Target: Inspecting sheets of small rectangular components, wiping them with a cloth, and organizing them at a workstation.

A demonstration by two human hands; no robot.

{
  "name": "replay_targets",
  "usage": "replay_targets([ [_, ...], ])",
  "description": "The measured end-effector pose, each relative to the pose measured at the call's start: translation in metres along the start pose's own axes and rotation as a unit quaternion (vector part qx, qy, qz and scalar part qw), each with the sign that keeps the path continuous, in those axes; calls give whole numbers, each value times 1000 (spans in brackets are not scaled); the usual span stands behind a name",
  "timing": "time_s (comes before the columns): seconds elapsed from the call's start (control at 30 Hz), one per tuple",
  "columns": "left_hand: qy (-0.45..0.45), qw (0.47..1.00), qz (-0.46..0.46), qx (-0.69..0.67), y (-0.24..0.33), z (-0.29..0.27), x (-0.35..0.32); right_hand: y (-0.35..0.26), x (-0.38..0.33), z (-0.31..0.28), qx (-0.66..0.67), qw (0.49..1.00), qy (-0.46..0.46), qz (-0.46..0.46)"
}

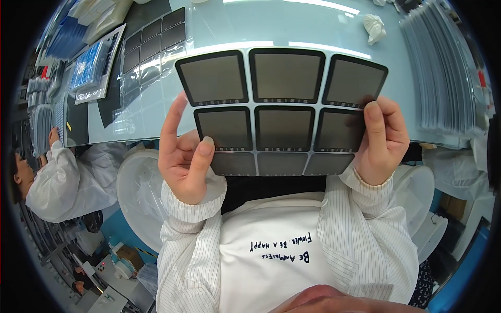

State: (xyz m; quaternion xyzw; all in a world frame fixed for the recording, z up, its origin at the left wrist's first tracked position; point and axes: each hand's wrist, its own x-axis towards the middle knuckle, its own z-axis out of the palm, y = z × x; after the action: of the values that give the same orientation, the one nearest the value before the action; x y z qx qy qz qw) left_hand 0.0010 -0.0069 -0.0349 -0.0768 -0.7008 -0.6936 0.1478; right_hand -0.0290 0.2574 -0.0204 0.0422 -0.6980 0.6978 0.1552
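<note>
A sheet of dark grey rectangular panels with black borders [285, 128] is held up in front of me, above the near edge of the table. Several panels sit in rows on it, with pale strips between them. My left hand [187, 159] grips its left side, thumb on the face and fingers partly hidden behind. At the right side my right hand [385, 136] pinches the edge, its thumb pressed on the face near the upper row's corner. The sheet tilts so that its lowest row looks foreshortened.
The glossy pale table [219, 26] bears a clear sheet with similar dark panels [154, 41], blue packets [87, 68] and a crumpled white cloth [374, 28]. Clear sleeves [443, 73] are stacked at the right. White bins [136, 193] flank me. A co-worker [73, 177] sits at the left.
</note>
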Motion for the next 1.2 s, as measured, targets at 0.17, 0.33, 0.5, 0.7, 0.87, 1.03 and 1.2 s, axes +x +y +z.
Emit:
replay_targets([
  [0.17, 3, 989, -85, -121, 7, 20, 0, -8, 11, 12, 131, 984, 107, -48],
  [0.33, -150, 979, -106, -92, 9, 4, 3, -15, 26, 5, 185, 975, 117, -35],
  [0.5, -134, 978, -144, -63, 5, -9, -1, -22, 34, -8, 114, 993, 14, -24],
  [0.7, -106, 985, -124, -61, 7, -5, 3, -25, 38, -3, 69, 997, 15, -30],
  [0.87, -101, 984, -131, -66, 8, -7, 2, -26, 39, -6, 60, 997, -7, -46],
  [1.03, -120, 980, -139, -73, 11, -4, 3, -25, 39, -8, 76, 996, 4, -35],
  [1.2, -117, 981, -138, -66, 16, 5, 3, -20, 39, -17, 78, 996, 16, -43],
])
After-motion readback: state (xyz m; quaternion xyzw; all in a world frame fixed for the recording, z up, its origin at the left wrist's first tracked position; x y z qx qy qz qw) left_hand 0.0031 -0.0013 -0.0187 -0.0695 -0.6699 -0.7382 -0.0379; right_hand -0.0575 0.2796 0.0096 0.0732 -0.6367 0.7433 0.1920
